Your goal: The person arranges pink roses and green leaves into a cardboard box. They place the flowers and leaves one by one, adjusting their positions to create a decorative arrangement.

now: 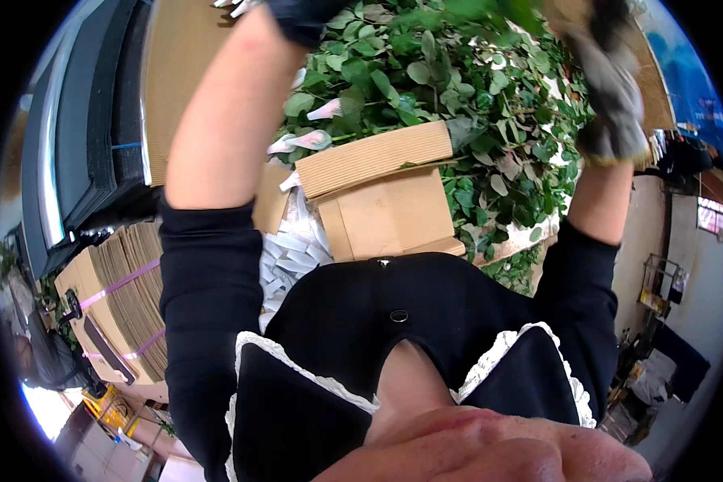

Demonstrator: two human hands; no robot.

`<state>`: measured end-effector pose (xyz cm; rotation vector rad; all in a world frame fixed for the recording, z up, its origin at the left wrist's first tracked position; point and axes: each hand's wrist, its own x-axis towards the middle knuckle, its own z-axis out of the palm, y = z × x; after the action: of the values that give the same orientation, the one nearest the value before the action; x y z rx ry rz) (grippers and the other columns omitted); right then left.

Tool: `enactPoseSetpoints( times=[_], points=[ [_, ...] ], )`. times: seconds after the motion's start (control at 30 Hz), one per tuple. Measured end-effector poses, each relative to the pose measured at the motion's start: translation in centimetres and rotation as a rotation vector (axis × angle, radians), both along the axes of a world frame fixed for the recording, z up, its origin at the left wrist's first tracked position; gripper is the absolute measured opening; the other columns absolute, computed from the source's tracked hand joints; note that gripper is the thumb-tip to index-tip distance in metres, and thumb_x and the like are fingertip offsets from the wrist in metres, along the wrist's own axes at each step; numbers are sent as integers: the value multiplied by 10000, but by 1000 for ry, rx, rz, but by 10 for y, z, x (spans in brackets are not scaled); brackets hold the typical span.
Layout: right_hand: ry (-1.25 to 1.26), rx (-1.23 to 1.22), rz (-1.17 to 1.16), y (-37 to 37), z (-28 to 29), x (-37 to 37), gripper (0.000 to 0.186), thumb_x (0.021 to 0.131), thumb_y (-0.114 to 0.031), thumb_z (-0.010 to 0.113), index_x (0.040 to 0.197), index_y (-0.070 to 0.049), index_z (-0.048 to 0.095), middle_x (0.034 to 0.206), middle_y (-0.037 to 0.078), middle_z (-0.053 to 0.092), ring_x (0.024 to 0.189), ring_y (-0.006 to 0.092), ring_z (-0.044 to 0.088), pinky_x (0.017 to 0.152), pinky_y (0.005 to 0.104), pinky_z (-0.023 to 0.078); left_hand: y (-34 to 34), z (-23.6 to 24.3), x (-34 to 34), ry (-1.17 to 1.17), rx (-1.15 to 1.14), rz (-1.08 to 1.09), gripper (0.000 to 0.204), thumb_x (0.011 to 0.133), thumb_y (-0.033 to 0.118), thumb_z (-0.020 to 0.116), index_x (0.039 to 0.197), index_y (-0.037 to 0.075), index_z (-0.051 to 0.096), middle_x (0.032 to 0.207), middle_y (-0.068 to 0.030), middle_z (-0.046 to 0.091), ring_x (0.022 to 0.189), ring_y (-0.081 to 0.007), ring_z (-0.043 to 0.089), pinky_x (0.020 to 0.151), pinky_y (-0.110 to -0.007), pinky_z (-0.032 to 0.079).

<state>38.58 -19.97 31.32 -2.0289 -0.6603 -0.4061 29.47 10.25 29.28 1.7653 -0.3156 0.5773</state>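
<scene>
Leafy stems (434, 68) crowd folded cardboard (390, 209) at its far edge; finger states of left hand (307, 18) and right hand (616, 92) cannot be told.

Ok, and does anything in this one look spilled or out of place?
Possibly the white pieces: they lie in a loose, jumbled heap left of the cardboard, which looks untidy, though it may be intentional. Nothing else clearly stands out.

Scene bright, soft shadows, lower-left patch (44, 411) overexposed; top-edge leaves (490, 11) motion-blurred; fisheye bends straight edges near black rim.
</scene>
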Motion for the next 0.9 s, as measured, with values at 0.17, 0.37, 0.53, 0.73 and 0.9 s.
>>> enactPoseSetpoints(
  times=[0.17, 0.37, 0.53, 0.73, 0.9],
  points=[
    [78, -315, 389, 91, -17, 50, 377, 930, -221, 585, 1263, -48, 546, 1131, 80, 631, 1017, 171, 572, 867, 302, 434, 21, -57, 14, -102, 360, 261, 411, 932, 362, 615, 1174, 30, 620, 1026, -114, 701, 920, -227, 657, 788, -357, 517],
    [-477, -477, -229, 4, 51, 119, 320, 908, -182, 618, 1195, -51, 567, 1007, 56, 651, 853, 147, 602, 712, 288, 485, 135, -306, -42, 900, 805, 216, 360, 843, 351, 664, 1073, 75, 687, 1041, -210, 679, 973, -378, 645, 838, -439, 498],
    [-1520, -944, -288, 47, 69, 83, 274, 890, -150, 646, 1139, -53, 585, 905, 37, 667, 717, 128, 627, 583, 276, 528, 143, -243, -26, 927, 936, 307, 468, 783, 438, 713, 1108, 103, 682, 1052, -175, 691, 959, -340, 663, 857, -416, 506],
    [-755, -533, 423, 179, -6, -19, 433, 854, -251, 674, 1208, -13, 600, 1281, 187, 591, 1196, 309, 549, 1022, 403, 437, 88, -22, -17, 239, 1006, 524, 395, 756, 244, 749, 1125, 121, 677, 969, -178, 687, 882, -346, 661, 756, -407, 532],
    [-536, -987, 148, 150, -20, 79, 541, 826, -191, 723, 1311, -50, 529, 1226, 178, 613, 1123, 290, 592, 960, 377, 474, 98, -96, 0, 28, 632, 426, 350, 813, 262, 699, 1121, 102, 658, 987, -179, 683, 913, -364, 650, 777, -427, 513]
  ],
)
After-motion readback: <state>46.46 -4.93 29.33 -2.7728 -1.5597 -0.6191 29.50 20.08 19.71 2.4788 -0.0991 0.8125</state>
